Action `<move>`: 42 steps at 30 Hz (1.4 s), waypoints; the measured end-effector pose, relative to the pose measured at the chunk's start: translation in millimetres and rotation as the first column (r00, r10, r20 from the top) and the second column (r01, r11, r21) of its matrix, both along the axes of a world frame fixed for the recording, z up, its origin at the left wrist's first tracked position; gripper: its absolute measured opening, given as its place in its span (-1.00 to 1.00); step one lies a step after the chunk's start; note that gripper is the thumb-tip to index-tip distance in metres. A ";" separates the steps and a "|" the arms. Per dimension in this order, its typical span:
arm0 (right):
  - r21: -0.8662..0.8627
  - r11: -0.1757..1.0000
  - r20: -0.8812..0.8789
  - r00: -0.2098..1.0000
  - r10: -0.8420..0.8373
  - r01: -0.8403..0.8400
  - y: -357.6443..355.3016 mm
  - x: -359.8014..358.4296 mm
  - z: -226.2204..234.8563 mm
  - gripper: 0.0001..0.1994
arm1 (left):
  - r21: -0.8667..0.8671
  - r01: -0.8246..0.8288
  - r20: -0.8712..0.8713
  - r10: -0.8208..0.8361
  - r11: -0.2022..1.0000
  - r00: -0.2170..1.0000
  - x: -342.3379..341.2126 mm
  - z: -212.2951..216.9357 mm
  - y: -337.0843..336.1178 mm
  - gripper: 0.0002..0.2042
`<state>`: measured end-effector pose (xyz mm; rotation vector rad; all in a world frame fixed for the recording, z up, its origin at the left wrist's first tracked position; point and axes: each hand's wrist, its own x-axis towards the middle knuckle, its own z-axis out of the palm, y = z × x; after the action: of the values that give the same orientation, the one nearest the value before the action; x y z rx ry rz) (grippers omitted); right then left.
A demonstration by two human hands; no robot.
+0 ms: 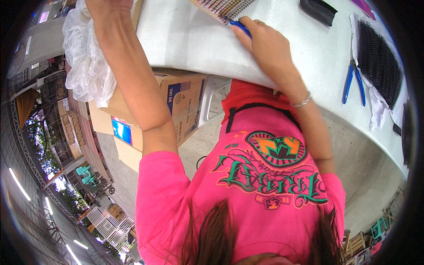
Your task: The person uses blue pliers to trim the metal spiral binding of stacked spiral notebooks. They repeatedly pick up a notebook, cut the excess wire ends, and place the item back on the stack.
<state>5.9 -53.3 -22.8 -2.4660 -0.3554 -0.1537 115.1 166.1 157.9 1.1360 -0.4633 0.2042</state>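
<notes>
My right hand [268,43] is closed around blue-handled pliers [240,28]. Their tip is at the corner of a stack of bound sheets [225,8] with a row of wire or coil loops, cut off by the top edge. My left arm stretches up over a cardboard box, and my left hand [109,5] is only partly in view at the top. Its fingers lie outside the picture, so what it touches or holds is hidden. Clear plastic wrap [86,53] bunches beside my left forearm.
On the white table [194,44], black plastic coils [377,64] lie on white paper at the right, with a second pair of blue-handled pliers [354,81] beside them. A black curved piece [319,11] sits farther back. A printed cardboard box [183,101] stands below the table edge.
</notes>
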 end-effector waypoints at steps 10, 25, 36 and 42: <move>-0.119 0.988 0.354 0.934 -0.050 0.098 0.4 -9.0 -11.2 -0.61 | 0.312 -0.370 0.217 0.314 0.875 0.924 -9.2 -1.3 -18.7 -0.54; -0.258 0.964 -0.130 0.991 0.033 -0.066 4.2 1.8 12.3 -0.60 | -0.409 0.077 -0.440 -0.270 0.909 0.857 39.2 10.1 51.6 -0.55; -0.174 0.974 0.290 0.953 -0.091 0.146 5.8 -17.9 -6.1 -0.66 | 0.310 -0.331 0.245 0.262 0.891 0.933 -0.4 0.1 -9.9 -0.64; -0.200 0.969 0.323 0.944 -0.073 0.144 5.1 -15.3 -18.6 -0.66 | -0.129 -0.045 -0.233 0.014 0.991 0.972 22.4 5.6 25.7 -0.61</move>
<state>-9.5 -48.2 -41.4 -2.6847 -0.3869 -0.5880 137.5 191.8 163.5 1.0207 -0.2220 0.1245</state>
